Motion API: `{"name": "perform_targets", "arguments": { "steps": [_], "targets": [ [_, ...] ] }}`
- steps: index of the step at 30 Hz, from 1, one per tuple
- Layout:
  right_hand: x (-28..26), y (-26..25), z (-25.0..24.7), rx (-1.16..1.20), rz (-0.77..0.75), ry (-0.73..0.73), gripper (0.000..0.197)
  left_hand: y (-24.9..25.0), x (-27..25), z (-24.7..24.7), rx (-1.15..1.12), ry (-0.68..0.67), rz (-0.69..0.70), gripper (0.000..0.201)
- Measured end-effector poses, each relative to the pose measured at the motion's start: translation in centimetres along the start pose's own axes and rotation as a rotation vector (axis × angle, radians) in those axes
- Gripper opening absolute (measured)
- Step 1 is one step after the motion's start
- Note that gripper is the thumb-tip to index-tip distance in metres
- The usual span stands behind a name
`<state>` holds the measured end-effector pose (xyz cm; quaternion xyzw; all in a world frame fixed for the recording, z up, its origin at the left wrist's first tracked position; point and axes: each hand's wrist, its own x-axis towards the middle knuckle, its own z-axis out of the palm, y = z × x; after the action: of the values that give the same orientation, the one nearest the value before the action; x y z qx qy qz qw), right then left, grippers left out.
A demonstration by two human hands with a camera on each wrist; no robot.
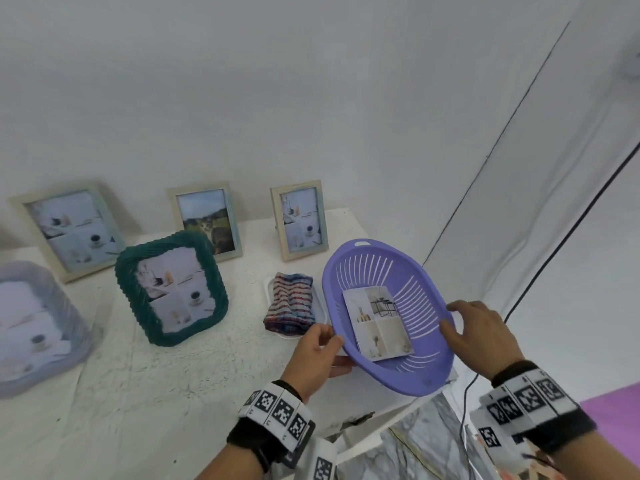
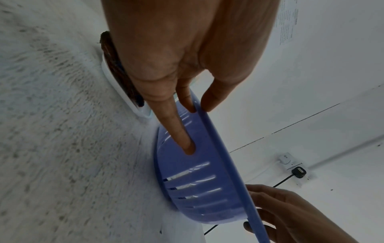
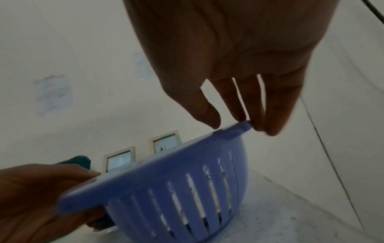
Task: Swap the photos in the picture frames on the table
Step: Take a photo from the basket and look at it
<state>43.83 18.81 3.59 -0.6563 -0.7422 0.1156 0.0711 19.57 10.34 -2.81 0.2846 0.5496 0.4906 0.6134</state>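
Note:
A purple slotted basket [image 1: 363, 258] hangs tilted over the table's right end, with a loose photo [image 1: 377, 323] lying inside. My left hand [image 1: 323, 344] grips its left rim, thumb on top and fingers under the wall [image 2: 197, 180]. My right hand [image 1: 457, 323] pinches the right rim [image 3: 236, 126], thumb on the inner side. On the table stand a green ribbed frame [image 1: 171, 287], three pale wooden frames [image 1: 71, 230] [image 1: 207, 220] [image 1: 299, 220] and, blurred at far left, a grey-blue frame [image 1: 34, 327], each with a photo.
A striped cloth [image 1: 291, 306] lies on a small white tray [image 1: 268, 289] just left of the basket. The white table [image 1: 173, 393] ends below the basket, with a black cable [image 1: 465, 403] hanging beyond the corner. A wall backs the frames.

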Motion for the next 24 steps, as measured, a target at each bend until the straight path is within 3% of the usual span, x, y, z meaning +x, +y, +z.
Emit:
{"name": "perform_targets", "arguments": {
  "steps": [6,13,18,21,23,24],
  "targets": [
    [1.3,0.5,2.0,0.215,-0.016,-0.026,0.042,1.0,2.1,-0.3,0.021,0.032,0.023,0.007],
    [6.2,-0.3,2.5,0.207,0.007,-0.044,0.045,3.1,5.0,-0.4,0.143,0.064,0.040,0.007],
    [6.3,-1.0,2.7,0.187,-0.003,0.002,0.047,3.6,5.2,-1.2,0.373,0.135,0.095,0.012],
    [3.3,-3.2,3.0,0.163,-0.157,0.255,0.041,3.5,4.7,-3.4,0.608,0.317,0.229,0.016],
    [0.4,-5.9,3.5,0.205,-0.395,0.410,0.030,3.8,4.7,-5.4,0.727,0.417,0.284,0.016],
    [-1.2,-7.3,4.1,0.236,-0.512,0.406,0.025,3.9,5.0,-6.4,0.798,0.445,0.297,0.017]
  ]
}}
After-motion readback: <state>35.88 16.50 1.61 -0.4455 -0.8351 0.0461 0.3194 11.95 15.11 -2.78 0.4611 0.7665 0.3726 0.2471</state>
